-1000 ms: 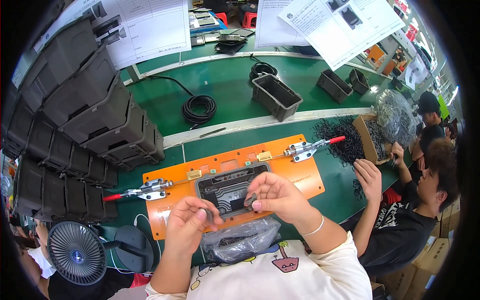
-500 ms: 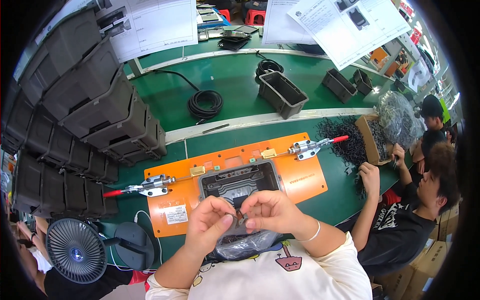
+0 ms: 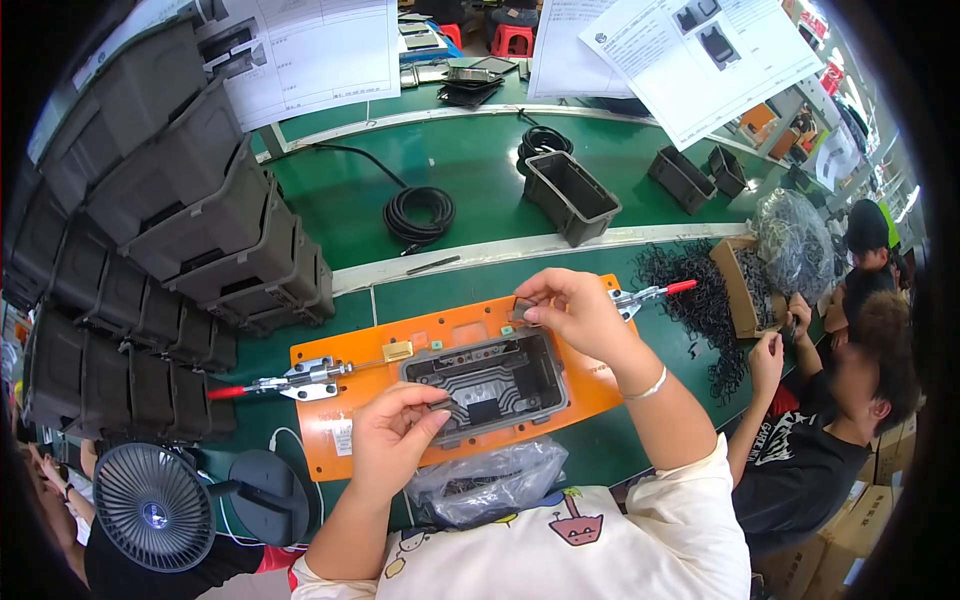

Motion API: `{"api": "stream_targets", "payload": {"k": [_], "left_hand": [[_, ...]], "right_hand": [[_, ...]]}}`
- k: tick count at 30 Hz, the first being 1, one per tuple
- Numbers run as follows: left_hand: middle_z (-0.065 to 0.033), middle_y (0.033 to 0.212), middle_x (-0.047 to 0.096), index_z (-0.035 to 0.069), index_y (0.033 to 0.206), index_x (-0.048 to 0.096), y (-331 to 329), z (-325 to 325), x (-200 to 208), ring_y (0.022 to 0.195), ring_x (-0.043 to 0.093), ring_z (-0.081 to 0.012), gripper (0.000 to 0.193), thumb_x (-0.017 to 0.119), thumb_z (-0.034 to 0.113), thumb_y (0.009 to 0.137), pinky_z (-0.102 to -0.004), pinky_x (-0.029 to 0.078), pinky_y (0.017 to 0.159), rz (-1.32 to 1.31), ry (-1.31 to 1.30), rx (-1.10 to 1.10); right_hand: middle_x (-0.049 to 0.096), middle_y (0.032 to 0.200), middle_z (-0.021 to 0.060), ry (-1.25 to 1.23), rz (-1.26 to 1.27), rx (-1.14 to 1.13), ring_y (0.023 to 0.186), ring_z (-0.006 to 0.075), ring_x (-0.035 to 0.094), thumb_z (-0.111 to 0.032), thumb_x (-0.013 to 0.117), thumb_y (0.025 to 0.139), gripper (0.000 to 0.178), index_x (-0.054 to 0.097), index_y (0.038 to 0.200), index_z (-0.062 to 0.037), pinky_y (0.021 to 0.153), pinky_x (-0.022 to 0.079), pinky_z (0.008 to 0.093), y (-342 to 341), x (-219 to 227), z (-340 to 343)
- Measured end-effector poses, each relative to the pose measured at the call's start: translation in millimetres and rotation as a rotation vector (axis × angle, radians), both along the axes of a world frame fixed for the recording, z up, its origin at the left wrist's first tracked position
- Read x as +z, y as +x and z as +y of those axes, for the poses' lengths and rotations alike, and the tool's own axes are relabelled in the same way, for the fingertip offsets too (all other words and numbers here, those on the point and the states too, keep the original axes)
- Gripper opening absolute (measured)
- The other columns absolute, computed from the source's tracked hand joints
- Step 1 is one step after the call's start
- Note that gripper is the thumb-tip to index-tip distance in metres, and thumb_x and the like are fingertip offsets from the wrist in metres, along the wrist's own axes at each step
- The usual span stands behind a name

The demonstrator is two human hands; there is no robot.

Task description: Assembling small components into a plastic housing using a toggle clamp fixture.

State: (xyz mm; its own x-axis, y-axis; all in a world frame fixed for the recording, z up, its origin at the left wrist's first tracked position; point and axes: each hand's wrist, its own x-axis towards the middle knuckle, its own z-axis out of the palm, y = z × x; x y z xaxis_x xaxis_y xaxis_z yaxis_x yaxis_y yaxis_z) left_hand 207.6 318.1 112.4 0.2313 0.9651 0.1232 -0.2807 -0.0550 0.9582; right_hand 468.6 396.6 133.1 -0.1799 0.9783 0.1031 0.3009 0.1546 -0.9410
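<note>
The left hand [image 3: 395,440] fingers pinch the near edge of the grey tray [image 3: 487,383]. The right hand [image 3: 570,315] fingers pinch its far corner.

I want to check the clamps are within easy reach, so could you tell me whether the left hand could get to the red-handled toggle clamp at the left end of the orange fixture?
Probably yes: the left hand rests on the dark housing, and only bare orange fixture lies between it and the clamp.
</note>
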Motion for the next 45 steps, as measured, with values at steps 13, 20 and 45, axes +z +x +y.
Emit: {"api": "stream_targets", "payload": {"k": [13,20,45], "left_hand": [[-0.0093,0.090,0.062,-0.004,0.099,0.066,6,4,-7,0.076,0.063,-0.0124,0.023,0.065,-0.011,0.078,-0.0210,0.053,0.065,0.396,0.165,0.101],[-0.0097,0.093,0.062,-0.005,0.099,0.065,6,2,-8,0.079,0.063,-0.0124,0.020,0.065,-0.010,0.079,-0.0211,0.053,0.067,0.325,0.119,0.099],[-0.0067,0.083,0.058,0.004,0.079,0.067,-10,92,2,0.087,0.055,-0.0257,0.009,0.071,0.010,0.075,-0.0378,0.042,0.077,0.994,0.259,0.117]], "right_hand": [[0.068,0.074,0.0081,-0.107,-0.229,0.085,0.069,0.0128,0.066,0.010,0.068,0.072,0.013,0.067,0.083,0.0035,0.064,0.053,0.0263,-6,10,23],[0.068,0.072,0.0120,0.043,-0.323,0.079,0.066,0.0172,0.067,0.010,0.069,0.070,0.012,0.065,0.079,0.0033,0.063,0.052,0.0275,-9,5,17],[0.058,0.081,0.0015,0.589,-0.630,0.011,0.074,0.0212,0.054,-0.016,0.073,0.073,0.015,0.062,0.081,-0.0115,0.072,0.035,0.0331,-42,-32,-94]]}}
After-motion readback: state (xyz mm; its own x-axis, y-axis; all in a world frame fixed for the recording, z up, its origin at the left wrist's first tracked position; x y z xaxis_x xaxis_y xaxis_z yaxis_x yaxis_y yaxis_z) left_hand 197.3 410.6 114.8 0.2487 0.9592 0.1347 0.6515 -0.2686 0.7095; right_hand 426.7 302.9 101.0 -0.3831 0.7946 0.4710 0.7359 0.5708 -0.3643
